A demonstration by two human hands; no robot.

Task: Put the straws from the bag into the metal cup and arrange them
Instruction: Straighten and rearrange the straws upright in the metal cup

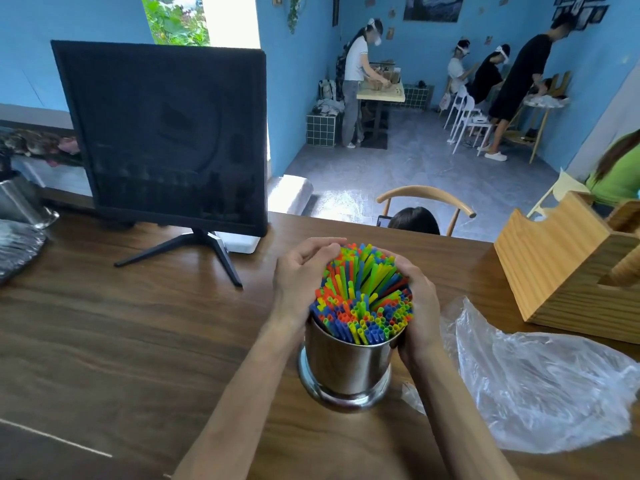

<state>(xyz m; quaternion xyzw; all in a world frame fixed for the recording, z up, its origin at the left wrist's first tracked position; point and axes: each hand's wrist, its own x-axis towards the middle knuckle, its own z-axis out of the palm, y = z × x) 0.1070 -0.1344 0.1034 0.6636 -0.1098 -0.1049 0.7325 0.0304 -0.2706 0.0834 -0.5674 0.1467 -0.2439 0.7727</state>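
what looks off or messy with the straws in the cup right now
The straws in the metal cup are uneven: the far ones lean and stick up higher. Both hands cup the bundle.

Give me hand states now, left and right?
Left hand: cupped closed around the bundle of multicoloured plastic straws in the shiny metal cup.
Right hand: cupped closed around the same straws.

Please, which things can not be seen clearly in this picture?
Head view:
- Cup inside: hidden by straws.
- Straws' far side: covered by left hand and right hand.
- Bag: crumpled; contents unclear.
- Wooden box: cut off by right edge.
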